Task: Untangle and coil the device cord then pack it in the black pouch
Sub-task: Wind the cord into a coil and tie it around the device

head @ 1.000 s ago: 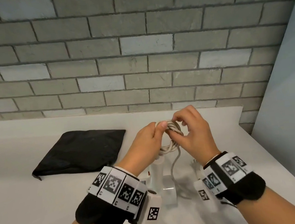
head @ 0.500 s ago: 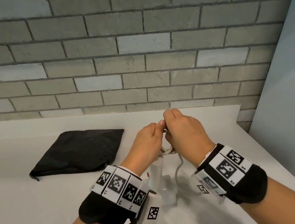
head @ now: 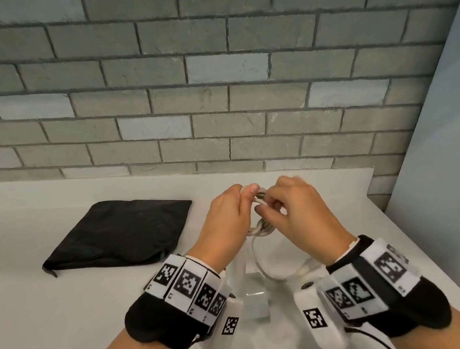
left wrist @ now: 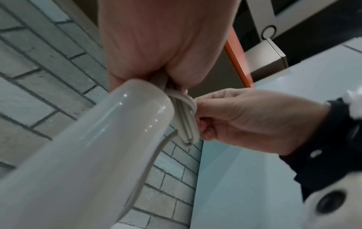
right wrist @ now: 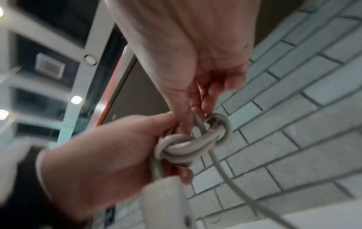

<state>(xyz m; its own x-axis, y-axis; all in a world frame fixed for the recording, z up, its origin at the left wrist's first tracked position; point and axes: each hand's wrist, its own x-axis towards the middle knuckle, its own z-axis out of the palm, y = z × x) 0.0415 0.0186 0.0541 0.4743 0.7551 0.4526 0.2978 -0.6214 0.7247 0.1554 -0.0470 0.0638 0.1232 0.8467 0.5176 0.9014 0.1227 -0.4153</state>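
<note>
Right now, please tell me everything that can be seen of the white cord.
The cord is pale grey-white, round and smooth, like rubber or plastic. Several turns are bundled into a small coil held up above the table. The left hand grips one side of the coil; the right hand pinches a strand at the other side. One loose length hangs down from the coil and curves toward the white device. The black pouch lies apart, untouched.

Glossy smooth plastic device (left wrist: 101, 139), matt rubbery cord (right wrist: 188, 145), matt black cloth pouch (head: 119, 234), rough brick wall (head: 210, 88).
</note>
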